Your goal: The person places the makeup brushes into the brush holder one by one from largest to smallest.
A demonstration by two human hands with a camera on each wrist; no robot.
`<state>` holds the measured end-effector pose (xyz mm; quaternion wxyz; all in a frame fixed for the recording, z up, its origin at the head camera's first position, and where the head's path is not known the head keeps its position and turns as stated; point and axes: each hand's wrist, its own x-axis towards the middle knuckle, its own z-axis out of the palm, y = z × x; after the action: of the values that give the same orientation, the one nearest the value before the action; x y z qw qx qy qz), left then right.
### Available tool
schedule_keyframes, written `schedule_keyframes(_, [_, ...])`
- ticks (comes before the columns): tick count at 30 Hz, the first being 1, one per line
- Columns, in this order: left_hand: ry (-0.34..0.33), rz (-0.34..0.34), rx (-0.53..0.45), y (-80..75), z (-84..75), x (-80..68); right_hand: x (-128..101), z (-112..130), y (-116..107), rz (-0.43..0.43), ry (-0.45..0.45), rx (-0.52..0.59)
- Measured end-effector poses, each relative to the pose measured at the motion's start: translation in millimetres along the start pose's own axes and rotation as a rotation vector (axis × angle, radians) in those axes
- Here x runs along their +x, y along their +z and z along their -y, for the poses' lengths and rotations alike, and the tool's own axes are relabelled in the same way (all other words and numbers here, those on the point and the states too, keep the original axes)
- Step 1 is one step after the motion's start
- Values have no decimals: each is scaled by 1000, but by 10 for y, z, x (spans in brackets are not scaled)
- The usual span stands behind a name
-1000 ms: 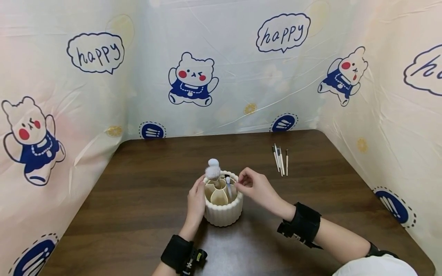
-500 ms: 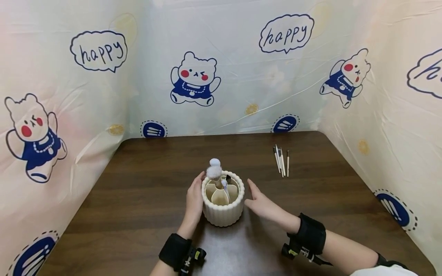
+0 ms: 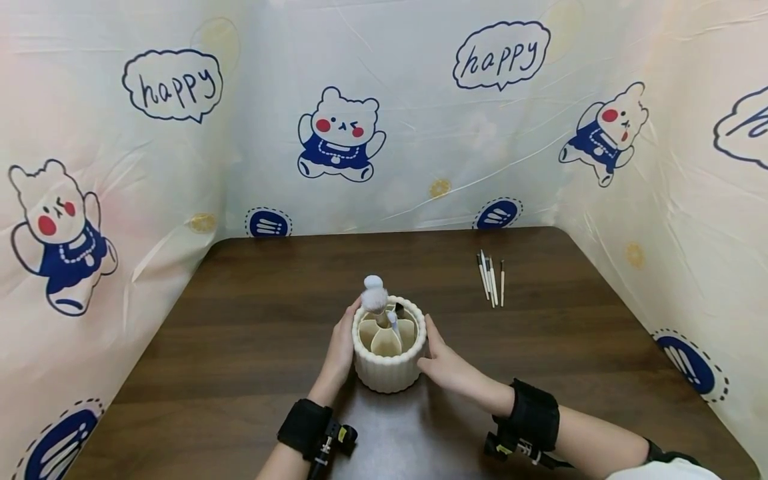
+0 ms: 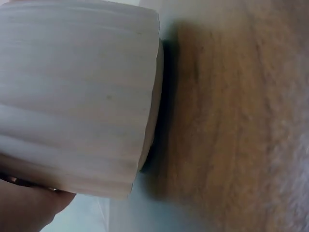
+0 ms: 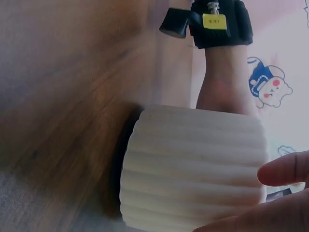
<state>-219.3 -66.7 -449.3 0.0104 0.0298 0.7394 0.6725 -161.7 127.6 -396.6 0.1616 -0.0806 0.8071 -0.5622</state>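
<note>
A cream ribbed brush holder stands on the dark wooden table, near its front middle. Inside stand a fluffy white brush and a thin pale brush. My left hand curves round the holder's left wall, with its fingertips up at the rim. My right hand lies against the right wall, its fingers fairly straight. The left wrist view is filled by the holder. In the right wrist view the holder has a fingertip beside it.
Several thin brushes lie side by side at the table's back right. Sheets printed with bears and "happy" bubbles wall in the table at the back and on both sides. Black bands sit on both wrists.
A second ago my right hand was pinching a thin brush over the holder. It has let go, dropped to the holder's right side, and now touches the wall. The left hand stays put.
</note>
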Motion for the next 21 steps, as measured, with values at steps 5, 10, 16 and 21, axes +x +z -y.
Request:
schedule_keyframes(5, [10, -45, 34, 24, 4, -45, 55, -2, -21, 11, -5, 8])
schedule_keyframes(10, [51, -97, 101, 63, 13, -89, 105, -14, -47, 11, -4, 13])
schedule_keyframes(16, [86, -138, 159, 74, 18, -103, 156, -28, -88, 6, -26, -53])
schedule_keyframes(21, [25, -83, 49, 10, 2, -39, 108, 4, -98, 23, 21, -9])
